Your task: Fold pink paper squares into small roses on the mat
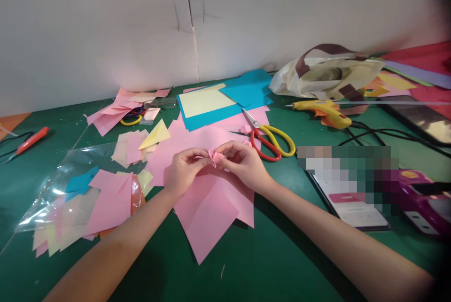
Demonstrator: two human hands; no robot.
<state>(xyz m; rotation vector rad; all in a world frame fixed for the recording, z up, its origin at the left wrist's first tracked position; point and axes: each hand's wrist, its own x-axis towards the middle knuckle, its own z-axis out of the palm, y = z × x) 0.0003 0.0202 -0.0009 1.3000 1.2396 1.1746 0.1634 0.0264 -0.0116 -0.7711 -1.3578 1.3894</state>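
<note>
A small folded pink paper piece [215, 157], flower-like in shape, is pinched between the fingertips of both hands. My left hand [185, 168] grips its left side with thumb and forefinger. On its right side, my right hand [244, 163] holds it in the same way. Below them lie overlapping pink paper sheets [207, 222] on the green table. Scissors [269, 140] with one red and one yellow handle rest just beyond my right hand, blades pointing away. A small crumpled pink paper bit [245, 128] sits by the blades.
Left: a clear plastic bag [116, 151] among coloured paper scraps, and a red-handled tool [33, 139]. Behind: blue sheets [250, 87], a cream sheet [200, 100], glasses [162, 103]. Right: a yellow glue gun [324, 110], black cables [384, 130], a phone [352, 210], a cloth bag [289, 79].
</note>
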